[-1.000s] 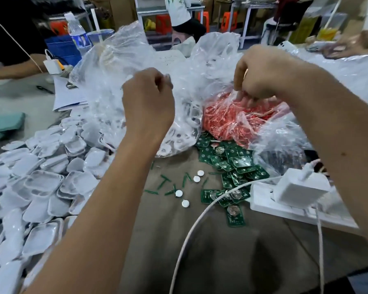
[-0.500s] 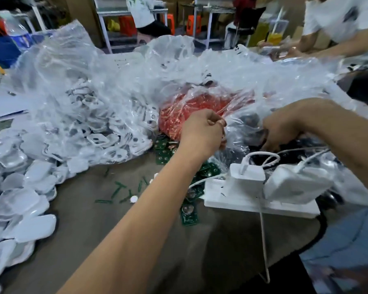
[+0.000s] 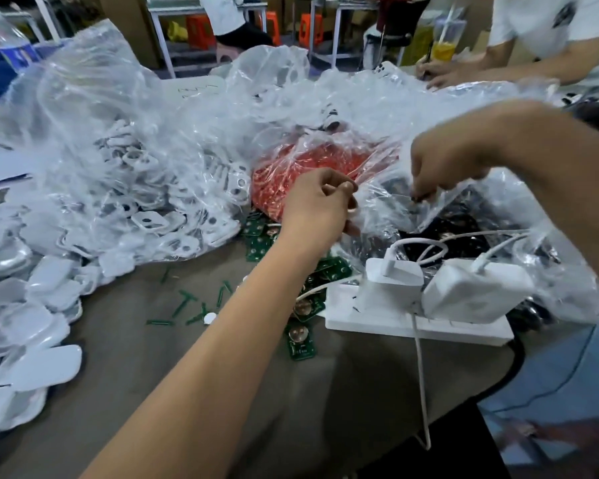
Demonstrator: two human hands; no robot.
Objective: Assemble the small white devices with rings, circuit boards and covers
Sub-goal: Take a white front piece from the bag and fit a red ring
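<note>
My left hand (image 3: 317, 202) pinches the edge of a clear plastic bag (image 3: 388, 205) holding dark parts, just right of a bag of small red parts (image 3: 312, 164). My right hand (image 3: 440, 167) pinches the same bag's film opposite, fingers pointing down. Green circuit boards (image 3: 300, 337) lie on the table under my left forearm. A large clear bag of white device shells (image 3: 146, 202) sits left of centre. Loose white covers (image 3: 32, 326) are heaped at the left edge.
A white power strip (image 3: 415, 323) with two white chargers (image 3: 474, 292) and cables sits at the right. Green strips (image 3: 184, 302) and a white disc (image 3: 209, 318) lie mid-table. Another person's arms (image 3: 498, 60) rest at the far right, beside a drink cup (image 3: 445, 39).
Both hands dropped from the big shell bag and moved right to the bag of dark parts. Since half a second ago the right hand has risen, pulling the film apart from the left.
</note>
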